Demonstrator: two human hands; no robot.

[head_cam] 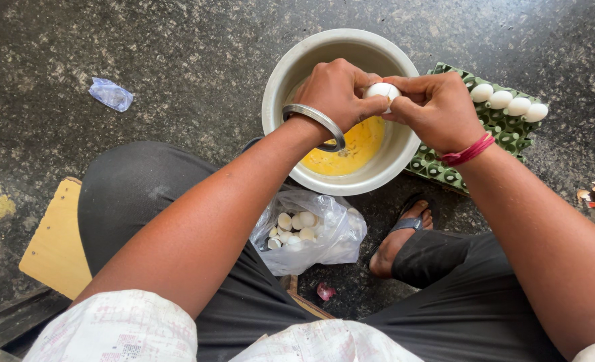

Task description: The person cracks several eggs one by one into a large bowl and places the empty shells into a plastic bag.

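Note:
Both of my hands grip one white egg (383, 90) above a steel bowl (311, 57) on the floor. My left hand (334, 90), with a metal bangle on the wrist, holds the egg's left side. On the right side, my right hand (435, 107), with a red thread on the wrist, pinches it with the fingertips. Yellow beaten egg (351, 151) lies in the bottom of the bowl.
A green egg tray (505, 131) with several white eggs (509, 102) stands right of the bowl. A clear plastic bag (314, 234) of empty eggshells lies between my knees. My sandalled foot (401, 238), a yellow board (59, 241) and a crumpled wrapper (111, 94) are on the dark speckled floor.

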